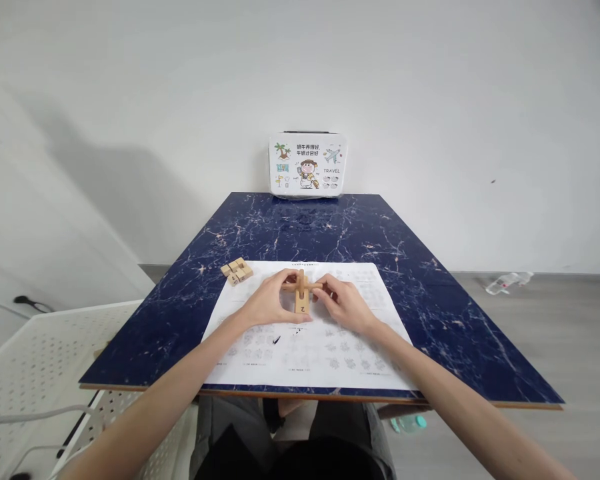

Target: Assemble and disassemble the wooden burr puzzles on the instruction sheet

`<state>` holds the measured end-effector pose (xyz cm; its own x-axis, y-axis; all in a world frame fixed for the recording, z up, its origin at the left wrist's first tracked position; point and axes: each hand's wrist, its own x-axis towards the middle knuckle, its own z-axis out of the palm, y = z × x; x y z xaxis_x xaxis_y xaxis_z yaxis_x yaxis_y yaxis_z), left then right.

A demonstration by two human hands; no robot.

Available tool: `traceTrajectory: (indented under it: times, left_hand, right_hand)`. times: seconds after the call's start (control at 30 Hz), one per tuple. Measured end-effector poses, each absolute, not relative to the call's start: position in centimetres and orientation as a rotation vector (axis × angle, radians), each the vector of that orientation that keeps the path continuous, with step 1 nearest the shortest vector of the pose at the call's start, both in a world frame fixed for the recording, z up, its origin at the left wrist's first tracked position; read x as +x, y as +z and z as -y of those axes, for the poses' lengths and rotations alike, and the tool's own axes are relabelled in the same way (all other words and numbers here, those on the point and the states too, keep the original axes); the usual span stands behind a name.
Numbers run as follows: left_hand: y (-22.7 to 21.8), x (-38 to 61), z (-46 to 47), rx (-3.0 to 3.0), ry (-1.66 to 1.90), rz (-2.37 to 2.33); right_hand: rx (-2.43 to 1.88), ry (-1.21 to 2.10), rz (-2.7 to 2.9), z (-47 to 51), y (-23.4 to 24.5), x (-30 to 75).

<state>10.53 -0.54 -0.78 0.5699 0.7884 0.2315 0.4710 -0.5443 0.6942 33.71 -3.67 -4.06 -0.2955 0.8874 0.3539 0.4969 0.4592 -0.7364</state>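
Over a printed paper sheet (260, 373), a few wooden puzzle pieces are crossed together between my hands. The lengthwise wooden puzzle piece (303, 307) bears a dark mark like a 2 at its near end. My left hand (275, 298) curves around the left side, thumb at the near end and fingers at the far left. On the right, my right hand (344, 301) pinches the end of the crosswise piece (314, 286). Part of the joint is hidden by my fingers. A small cluster of wooden puzzle pieces (237, 271) lies at the sheet's upper left corner.
The sheet lies on a dark blue marbled table (325, 230). A white illustrated case (307, 165) stands against the wall at the back edge. To the left is a white perforated rack (25, 353). A clear plastic item (507, 283) lies on the floor at right.
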Motion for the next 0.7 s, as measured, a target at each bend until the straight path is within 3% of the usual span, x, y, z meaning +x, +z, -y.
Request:
traceTrajectory:
  times: [0.53,0.7]
  left_hand:
    - [-0.8,10.2,0.4,2.241,0.776,-0.993]
    - [-0.8,10.4,0.7,2.295,0.808,-0.936]
  right_hand:
    - [-1.027,0.741,2.023,4.3,-3.0,34.0]
    - [-1.063,0.550,2.095,4.1,-3.7,33.9]
